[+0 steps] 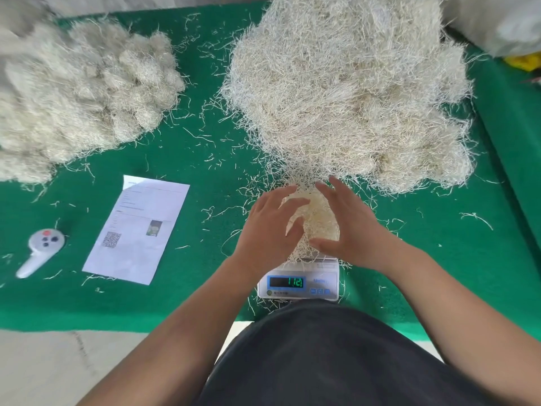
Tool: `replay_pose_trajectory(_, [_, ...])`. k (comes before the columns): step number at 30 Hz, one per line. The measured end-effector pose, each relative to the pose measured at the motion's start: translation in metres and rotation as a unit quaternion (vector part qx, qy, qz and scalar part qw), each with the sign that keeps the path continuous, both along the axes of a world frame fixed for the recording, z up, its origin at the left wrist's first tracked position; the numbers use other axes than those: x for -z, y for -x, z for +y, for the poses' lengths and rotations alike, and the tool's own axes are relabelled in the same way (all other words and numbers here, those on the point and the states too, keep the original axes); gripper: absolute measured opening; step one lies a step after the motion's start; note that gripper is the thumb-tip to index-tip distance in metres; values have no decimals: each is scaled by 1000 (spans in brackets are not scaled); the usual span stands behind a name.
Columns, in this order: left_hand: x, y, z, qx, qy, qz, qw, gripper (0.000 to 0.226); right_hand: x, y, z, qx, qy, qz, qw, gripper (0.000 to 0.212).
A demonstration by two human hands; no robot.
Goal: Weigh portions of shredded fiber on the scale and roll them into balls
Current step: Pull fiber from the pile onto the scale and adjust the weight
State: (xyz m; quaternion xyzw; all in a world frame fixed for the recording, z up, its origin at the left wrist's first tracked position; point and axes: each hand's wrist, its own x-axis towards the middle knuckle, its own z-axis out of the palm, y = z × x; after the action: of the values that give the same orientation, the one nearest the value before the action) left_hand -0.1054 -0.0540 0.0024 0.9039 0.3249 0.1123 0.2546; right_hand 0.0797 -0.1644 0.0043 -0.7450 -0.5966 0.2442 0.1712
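Note:
A small white scale [298, 284] stands at the front edge of the green mat, its display showing lit green digits. A pale portion of shredded fiber [317, 218] rests on its platform. My left hand [270, 227] is on the portion's left side and my right hand [348, 224] on its right, fingers spread around it. Whether the palms press on the fiber is unclear. A large loose heap of fiber [351, 89] lies just behind the scale. A pile of rolled fiber balls [79, 92] sits at the back left.
A printed paper sheet [137, 230] lies left of the scale, and a white handheld controller [39, 250] lies further left. Loose strands are scattered over the green mat [205, 159]. A white bag [503, 22] and something yellow [524, 61] are at the far right.

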Motion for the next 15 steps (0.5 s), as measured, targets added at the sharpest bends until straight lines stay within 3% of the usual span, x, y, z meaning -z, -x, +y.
replay_pose_trajectory(15, [1,8,2,-40,9,-44,998,35,-1,0,3,14,-7,-4,1000,109])
